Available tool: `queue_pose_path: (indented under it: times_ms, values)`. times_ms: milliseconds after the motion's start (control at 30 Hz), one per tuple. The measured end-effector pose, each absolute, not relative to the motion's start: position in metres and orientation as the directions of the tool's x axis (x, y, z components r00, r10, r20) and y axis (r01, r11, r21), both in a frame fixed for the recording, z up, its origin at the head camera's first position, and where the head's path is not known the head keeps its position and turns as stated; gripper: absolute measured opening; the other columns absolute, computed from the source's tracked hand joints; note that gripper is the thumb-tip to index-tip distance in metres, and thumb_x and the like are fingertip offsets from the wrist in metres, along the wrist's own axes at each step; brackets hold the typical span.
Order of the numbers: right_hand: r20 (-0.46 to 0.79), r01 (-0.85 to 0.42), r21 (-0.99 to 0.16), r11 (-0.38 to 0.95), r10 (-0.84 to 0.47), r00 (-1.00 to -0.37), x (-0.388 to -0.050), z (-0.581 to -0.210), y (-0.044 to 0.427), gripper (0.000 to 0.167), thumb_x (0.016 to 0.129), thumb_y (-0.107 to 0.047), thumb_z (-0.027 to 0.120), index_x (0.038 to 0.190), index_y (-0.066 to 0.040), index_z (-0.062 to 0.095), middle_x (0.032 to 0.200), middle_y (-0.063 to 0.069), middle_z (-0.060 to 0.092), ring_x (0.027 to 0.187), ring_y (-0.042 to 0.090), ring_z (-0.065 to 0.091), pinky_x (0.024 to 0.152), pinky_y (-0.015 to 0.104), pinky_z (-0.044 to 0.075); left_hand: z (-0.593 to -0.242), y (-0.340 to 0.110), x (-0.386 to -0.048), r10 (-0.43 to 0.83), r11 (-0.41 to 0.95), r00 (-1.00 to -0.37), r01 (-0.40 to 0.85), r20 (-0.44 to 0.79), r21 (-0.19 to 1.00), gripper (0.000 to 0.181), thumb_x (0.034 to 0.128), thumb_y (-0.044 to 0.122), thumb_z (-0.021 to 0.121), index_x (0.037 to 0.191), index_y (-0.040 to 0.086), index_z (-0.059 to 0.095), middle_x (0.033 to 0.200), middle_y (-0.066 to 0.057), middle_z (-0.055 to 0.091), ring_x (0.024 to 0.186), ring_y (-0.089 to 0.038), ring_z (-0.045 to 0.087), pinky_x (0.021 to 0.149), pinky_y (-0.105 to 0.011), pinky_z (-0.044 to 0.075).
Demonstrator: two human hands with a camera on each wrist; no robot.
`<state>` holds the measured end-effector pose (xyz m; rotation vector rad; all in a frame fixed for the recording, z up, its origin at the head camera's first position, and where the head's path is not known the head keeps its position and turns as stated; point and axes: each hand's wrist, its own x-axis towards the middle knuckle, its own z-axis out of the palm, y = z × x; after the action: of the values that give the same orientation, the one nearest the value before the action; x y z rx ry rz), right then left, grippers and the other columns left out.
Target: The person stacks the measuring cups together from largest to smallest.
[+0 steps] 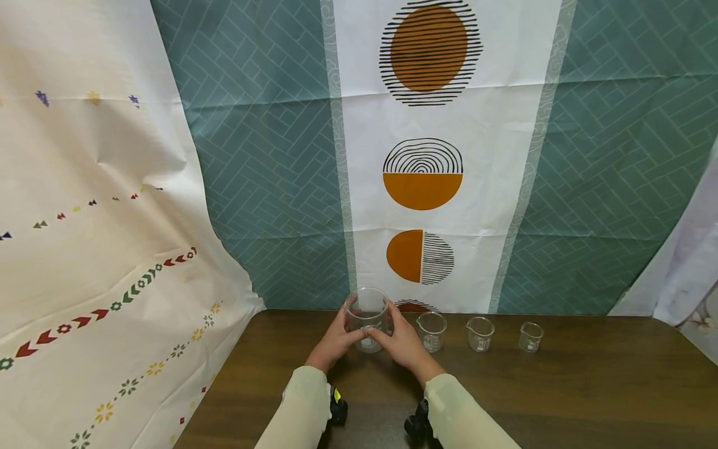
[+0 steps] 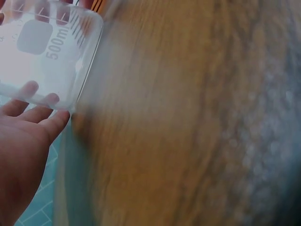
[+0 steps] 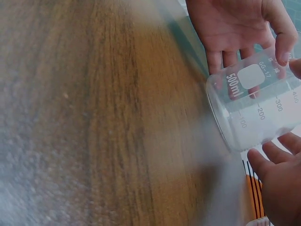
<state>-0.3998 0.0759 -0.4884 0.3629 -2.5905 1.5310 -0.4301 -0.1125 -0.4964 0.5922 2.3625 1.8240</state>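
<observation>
A clear glass beaker (image 1: pixel 367 318), the largest in view, stands upright between both hands at the back of the table. My left hand (image 1: pixel 334 342) grips its left side, and my right hand (image 1: pixel 405 344) grips its right side. Both thumbs meet across the front of the glass. In the left wrist view, the left hand's fingers (image 2: pixel 59 123) spread along the wall of the beaker (image 2: pixel 61 70), marked 500ml. The right wrist view shows the right hand (image 3: pixel 282 186) on the opposite side, and graduation lines on the beaker (image 3: pixel 256 101). Whether its base touches the table cannot be told.
Right of the hands, three smaller beakers stand in a row: a medium one (image 1: pixel 432 332), a smaller one (image 1: pixel 480 335) and the smallest (image 1: pixel 530 337). The brown wooden table (image 1: pixel 589 386) ends at a patterned hanging cloth (image 1: pixel 269 156) behind. A cream cloth (image 1: pixel 112 280) hangs at left.
</observation>
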Motion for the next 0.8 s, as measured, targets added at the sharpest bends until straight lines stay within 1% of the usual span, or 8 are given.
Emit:
queue_pose_path:
  times_ms: [300, 533, 700, 800]
  values:
    - [0.238, -0.284, -0.840, 0.463, -0.156, -0.959, -0.3980, -0.4877, 0.0738, 0.079, 0.090, -0.043, 0.065, 0.153, -0.018, 0.023, 0.145, 0.017, 0.047, 0.127, 0.039, 0.052, 0.097, 0.051, 0.049, -0.4949, -0.1139, -0.4276, 0.365, 0.186, -0.915, 0.251, 0.170, 0.950, 0.082, 0.0887, 0.017, 0.066, 0.154, 0.017, 0.016, 0.150, -0.027, 0.036, 0.138, -0.042, 0.037, 0.109, -0.060, 0.033]
    - [0.238, -0.287, -0.826, 0.486, -0.162, -0.958, -0.3969, -0.4887, 0.0731, 0.081, 0.091, -0.046, 0.063, 0.153, -0.015, 0.022, 0.146, 0.019, 0.045, 0.126, 0.038, 0.053, 0.095, 0.051, 0.050, -0.4967, -0.1156, -0.4270, 0.376, 0.192, -0.911, 0.253, 0.167, 0.948, 0.082, 0.0895, 0.017, 0.066, 0.154, 0.020, 0.016, 0.151, -0.028, 0.033, 0.138, -0.043, 0.037, 0.107, -0.060, 0.034]
    - [0.242, -0.289, -0.818, 0.498, -0.159, -0.957, -0.3961, -0.4894, 0.0728, 0.082, 0.090, -0.048, 0.063, 0.153, -0.016, 0.022, 0.146, 0.018, 0.045, 0.125, 0.038, 0.054, 0.095, 0.051, 0.050, -0.4963, -0.1159, -0.4264, 0.374, 0.187, -0.914, 0.242, 0.158, 0.952, 0.081, 0.0894, 0.018, 0.067, 0.153, 0.023, 0.018, 0.153, -0.027, 0.031, 0.139, -0.043, 0.036, 0.108, -0.060, 0.034]
    - [0.249, -0.294, -0.814, 0.501, -0.157, -0.956, -0.3952, -0.4883, 0.0723, 0.082, 0.090, -0.048, 0.063, 0.153, -0.016, 0.022, 0.146, 0.018, 0.045, 0.125, 0.039, 0.053, 0.094, 0.052, 0.050, -0.4943, -0.1160, -0.4251, 0.381, 0.183, -0.912, 0.237, 0.153, 0.954, 0.082, 0.0898, 0.018, 0.067, 0.154, 0.022, 0.016, 0.154, -0.028, 0.029, 0.139, -0.043, 0.035, 0.108, -0.061, 0.033]
